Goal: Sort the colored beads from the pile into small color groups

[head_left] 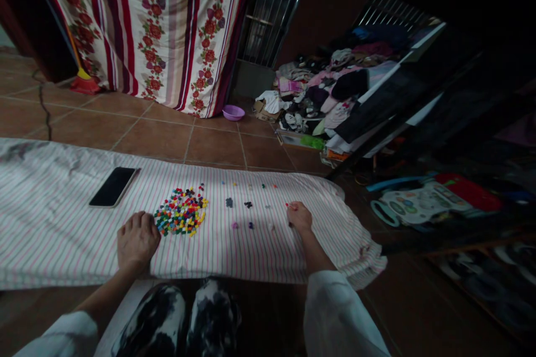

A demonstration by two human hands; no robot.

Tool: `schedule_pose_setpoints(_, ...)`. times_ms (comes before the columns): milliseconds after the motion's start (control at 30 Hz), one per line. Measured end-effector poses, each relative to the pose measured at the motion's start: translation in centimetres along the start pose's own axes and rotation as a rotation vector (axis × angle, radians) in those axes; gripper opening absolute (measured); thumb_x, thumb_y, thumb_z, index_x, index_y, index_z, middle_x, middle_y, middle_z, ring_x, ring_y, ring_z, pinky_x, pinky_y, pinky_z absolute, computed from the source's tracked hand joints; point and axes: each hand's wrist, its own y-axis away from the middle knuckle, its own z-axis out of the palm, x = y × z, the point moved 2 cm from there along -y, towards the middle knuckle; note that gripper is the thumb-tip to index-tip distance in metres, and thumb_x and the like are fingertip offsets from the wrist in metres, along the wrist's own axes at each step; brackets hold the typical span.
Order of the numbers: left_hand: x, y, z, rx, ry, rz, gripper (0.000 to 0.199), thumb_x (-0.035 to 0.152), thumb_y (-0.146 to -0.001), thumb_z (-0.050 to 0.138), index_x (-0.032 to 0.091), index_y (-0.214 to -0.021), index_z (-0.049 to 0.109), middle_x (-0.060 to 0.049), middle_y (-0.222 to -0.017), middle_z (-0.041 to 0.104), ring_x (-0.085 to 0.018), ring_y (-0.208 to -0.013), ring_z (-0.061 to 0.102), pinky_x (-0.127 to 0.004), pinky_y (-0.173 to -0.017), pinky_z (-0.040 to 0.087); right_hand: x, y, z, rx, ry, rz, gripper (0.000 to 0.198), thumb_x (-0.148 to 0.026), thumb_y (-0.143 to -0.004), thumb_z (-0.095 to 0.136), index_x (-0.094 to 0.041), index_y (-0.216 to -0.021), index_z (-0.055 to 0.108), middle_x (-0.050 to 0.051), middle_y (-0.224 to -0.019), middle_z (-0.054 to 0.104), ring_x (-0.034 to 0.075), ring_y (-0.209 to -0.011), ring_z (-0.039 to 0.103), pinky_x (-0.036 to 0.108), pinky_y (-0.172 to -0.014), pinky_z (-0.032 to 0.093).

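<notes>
On the striped cloth lies a pile of small bead-like pieces (181, 212) in many colours. My left hand (137, 239) rests just left of this pile, back up, with its fingers curled in. Farther right, my right hand (300, 215) is low over the cloth, thumb and fingers pinched at a small red bead (287, 204). Between pile and right hand, small groups lie in rows: a grey group (229, 202), a black group (248, 205), a pink group (234, 225) and a purple group (250, 225). A dark piece (290, 225) lies just below my right fingers.
A phone (113, 187) lies on the striped cloth (54, 206), left of the pile. Beyond the cloth's far edge are a tiled floor, a purple basin (233, 112), a hanging floral curtain (167, 28) and a heap of clothes (322, 86). A child's toy (427, 201) stands at right.
</notes>
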Motion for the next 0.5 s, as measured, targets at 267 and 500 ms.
schedule_pose_setpoints(267, 0.0, 0.0, 0.2, -0.01, -0.004, -0.02, 0.028, 0.029, -0.091, 0.032, 0.017, -0.104, 0.055, -0.009, -0.117, 0.059, -0.026, -0.108, 0.053, -0.038, -0.084, 0.034, 0.1, -1.2, 1.1, -0.059, 0.07, -0.011, 0.036, -0.017, -0.085, 0.048, -0.015, -0.116, 0.066, 0.012, -0.105, 0.071, 0.02, -0.098, 0.066, 0.025, -0.08, 0.045)
schedule_pose_setpoints(500, 0.1, 0.0, 0.2, -0.004, 0.009, -0.021, 0.029, 0.029, -0.091, 0.032, 0.017, -0.104, 0.056, -0.01, -0.119, 0.059, -0.026, -0.109, 0.052, -0.039, -0.085, 0.035, 0.1, -1.6, 1.5, -0.074, 0.096, -0.086, 0.035, -0.021, -0.089, 0.045, -0.02, -0.116, 0.066, 0.009, -0.107, 0.07, 0.016, -0.099, 0.064, 0.021, -0.08, 0.044)
